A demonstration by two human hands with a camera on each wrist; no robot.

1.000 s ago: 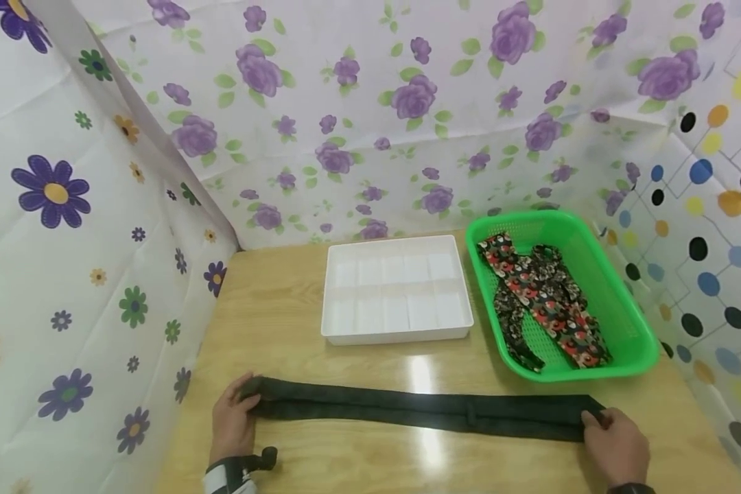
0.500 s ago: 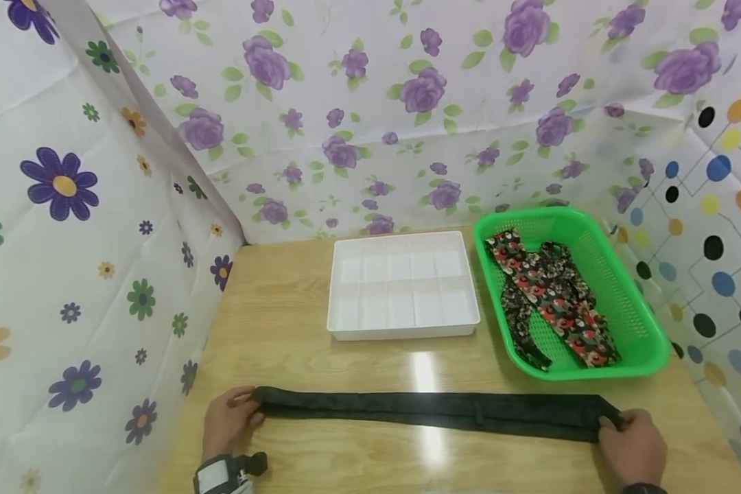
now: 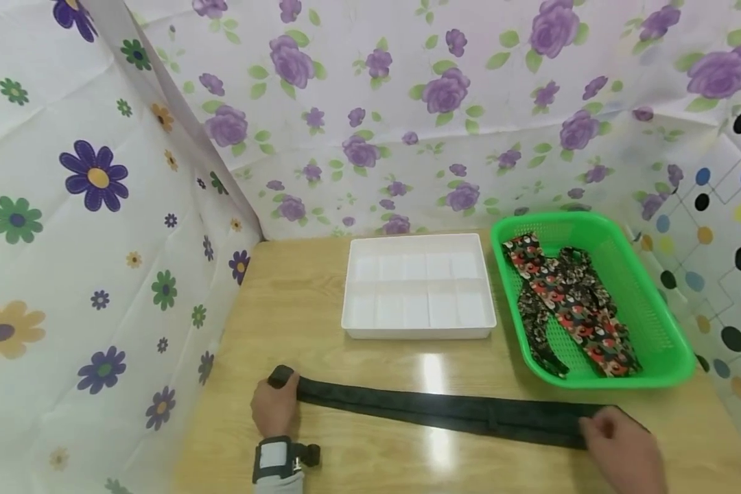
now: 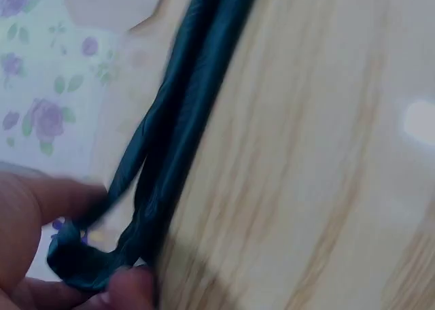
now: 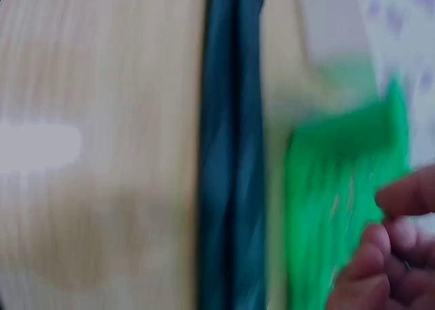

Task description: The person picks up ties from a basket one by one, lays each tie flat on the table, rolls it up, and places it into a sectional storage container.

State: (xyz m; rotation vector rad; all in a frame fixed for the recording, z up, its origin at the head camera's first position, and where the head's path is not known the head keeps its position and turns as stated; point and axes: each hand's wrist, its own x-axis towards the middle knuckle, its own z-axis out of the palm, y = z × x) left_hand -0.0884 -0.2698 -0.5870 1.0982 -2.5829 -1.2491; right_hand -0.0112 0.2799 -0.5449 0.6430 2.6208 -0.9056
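Observation:
A long dark necktie (image 3: 407, 405) lies stretched across the table, underside up, with a seam along its middle and a small loop near the wide end. My left hand (image 3: 276, 408) pinches its narrow end between thumb and fingers; in the left wrist view the tie (image 4: 197, 99) folds over at those fingers (image 4: 129, 287). Above the wide end, my right hand (image 3: 626, 449) overlaps the tie, whose tip shows beyond it. From the right wrist, the right fingers (image 5: 367, 262) are loosely curled, holding nothing, apart from the tie (image 5: 231, 147).
Behind the tie stands a white divided tray (image 3: 418, 334). At the back right is a green basket (image 3: 669, 329) containing patterned cloth pieces (image 3: 571, 309). Flowered sheets (image 3: 377, 103) hang around the wooden table (image 3: 296, 288).
My left hand has moved right and slightly up with the narrow end, which now slants upward. My right hand has let go of the wide end. The head view has shifted left.

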